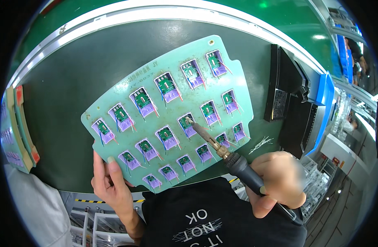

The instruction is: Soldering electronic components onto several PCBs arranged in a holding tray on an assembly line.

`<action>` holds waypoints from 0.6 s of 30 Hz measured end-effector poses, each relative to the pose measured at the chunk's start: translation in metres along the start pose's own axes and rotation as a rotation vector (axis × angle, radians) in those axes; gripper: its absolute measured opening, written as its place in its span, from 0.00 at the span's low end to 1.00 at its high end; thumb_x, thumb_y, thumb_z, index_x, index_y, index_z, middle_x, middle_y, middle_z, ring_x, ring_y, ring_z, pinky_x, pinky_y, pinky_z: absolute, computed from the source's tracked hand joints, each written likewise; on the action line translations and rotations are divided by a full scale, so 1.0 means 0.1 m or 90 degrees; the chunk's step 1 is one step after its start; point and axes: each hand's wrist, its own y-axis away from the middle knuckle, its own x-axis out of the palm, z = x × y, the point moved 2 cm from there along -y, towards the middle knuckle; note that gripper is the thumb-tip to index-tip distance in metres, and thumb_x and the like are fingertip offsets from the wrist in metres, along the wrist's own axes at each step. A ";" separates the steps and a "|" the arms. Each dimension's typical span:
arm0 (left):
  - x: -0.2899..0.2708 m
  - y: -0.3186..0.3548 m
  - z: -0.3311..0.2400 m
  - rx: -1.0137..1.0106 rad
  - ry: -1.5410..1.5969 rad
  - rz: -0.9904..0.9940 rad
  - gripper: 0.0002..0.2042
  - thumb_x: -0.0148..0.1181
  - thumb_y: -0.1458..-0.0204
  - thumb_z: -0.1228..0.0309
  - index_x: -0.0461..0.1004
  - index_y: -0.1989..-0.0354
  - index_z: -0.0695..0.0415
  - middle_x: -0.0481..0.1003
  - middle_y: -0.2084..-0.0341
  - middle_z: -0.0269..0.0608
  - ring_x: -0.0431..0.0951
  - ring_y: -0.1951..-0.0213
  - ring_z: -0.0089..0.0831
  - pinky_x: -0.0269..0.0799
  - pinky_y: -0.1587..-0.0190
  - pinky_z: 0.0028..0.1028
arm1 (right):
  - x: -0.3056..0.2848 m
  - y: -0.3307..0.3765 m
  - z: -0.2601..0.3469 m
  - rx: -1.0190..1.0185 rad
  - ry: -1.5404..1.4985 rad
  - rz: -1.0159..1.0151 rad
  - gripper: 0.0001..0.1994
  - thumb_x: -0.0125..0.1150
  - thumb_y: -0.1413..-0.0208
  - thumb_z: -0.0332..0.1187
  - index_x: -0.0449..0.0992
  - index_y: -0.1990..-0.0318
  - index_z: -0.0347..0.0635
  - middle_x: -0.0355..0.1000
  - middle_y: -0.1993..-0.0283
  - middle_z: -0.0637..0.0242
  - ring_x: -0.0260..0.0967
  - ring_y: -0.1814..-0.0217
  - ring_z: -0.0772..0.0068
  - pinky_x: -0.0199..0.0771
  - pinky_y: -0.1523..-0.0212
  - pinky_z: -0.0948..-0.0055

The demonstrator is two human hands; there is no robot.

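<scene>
So, big flat pale-green board [172, 113] with many small pockets, mid-frame. Left hand [115, 187], lower left, grips board's edge. Right hand [275, 181], lower right, wrapped round black-handled metal soldering iron [234, 161]; tip at little green circuit [183, 124], cannot tell if touching. Thin white strands [262, 144] right of board.

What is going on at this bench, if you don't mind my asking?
Someone's right hand holds a soldering iron, its metal end over a small green circuit board in the middle row of a pale green tray; whether it touches is hard to tell. The left hand grips the tray's lower left edge. Thin white strands lie to the tray's right.
</scene>
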 end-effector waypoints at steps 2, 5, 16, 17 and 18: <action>-0.01 0.00 -0.01 0.002 -0.002 0.001 0.19 0.45 0.41 0.74 0.61 0.42 0.67 0.72 0.69 0.31 0.58 0.80 0.08 0.49 0.80 0.12 | 0.00 -0.01 0.00 -0.001 -0.005 -0.002 0.11 0.47 0.45 0.35 0.56 0.70 0.38 0.53 0.89 0.71 0.52 0.95 0.77 0.48 0.96 0.78; -0.02 -0.01 -0.01 0.002 -0.008 0.008 0.19 0.45 0.41 0.74 0.60 0.42 0.67 0.73 0.68 0.32 0.58 0.79 0.08 0.49 0.79 0.11 | 0.02 -0.01 -0.02 0.000 -0.010 0.004 0.10 0.48 0.46 0.34 0.56 0.70 0.37 0.53 0.89 0.71 0.52 0.95 0.77 0.48 0.97 0.79; -0.03 -0.01 -0.04 -0.003 -0.008 0.011 0.19 0.45 0.41 0.74 0.60 0.42 0.69 0.73 0.66 0.35 0.62 0.77 0.09 0.52 0.77 0.11 | 0.04 -0.02 -0.01 -0.010 -0.034 -0.058 0.11 0.55 0.47 0.31 0.62 0.72 0.33 0.57 0.90 0.71 0.52 0.94 0.78 0.47 0.95 0.81; 0.00 -0.03 -0.02 0.000 -0.013 0.007 0.19 0.45 0.41 0.74 0.60 0.42 0.69 0.73 0.66 0.35 0.63 0.77 0.09 0.53 0.77 0.11 | 0.05 -0.01 -0.04 -0.006 -0.032 -0.056 0.11 0.55 0.47 0.31 0.62 0.72 0.33 0.57 0.90 0.71 0.52 0.94 0.78 0.47 0.95 0.81; 0.02 -0.05 -0.01 0.003 -0.019 0.003 0.19 0.45 0.41 0.74 0.60 0.43 0.69 0.73 0.65 0.36 0.63 0.76 0.09 0.53 0.77 0.11 | 0.06 0.00 -0.07 -0.001 -0.033 -0.054 0.11 0.55 0.46 0.31 0.62 0.72 0.33 0.57 0.90 0.71 0.52 0.94 0.78 0.47 0.95 0.81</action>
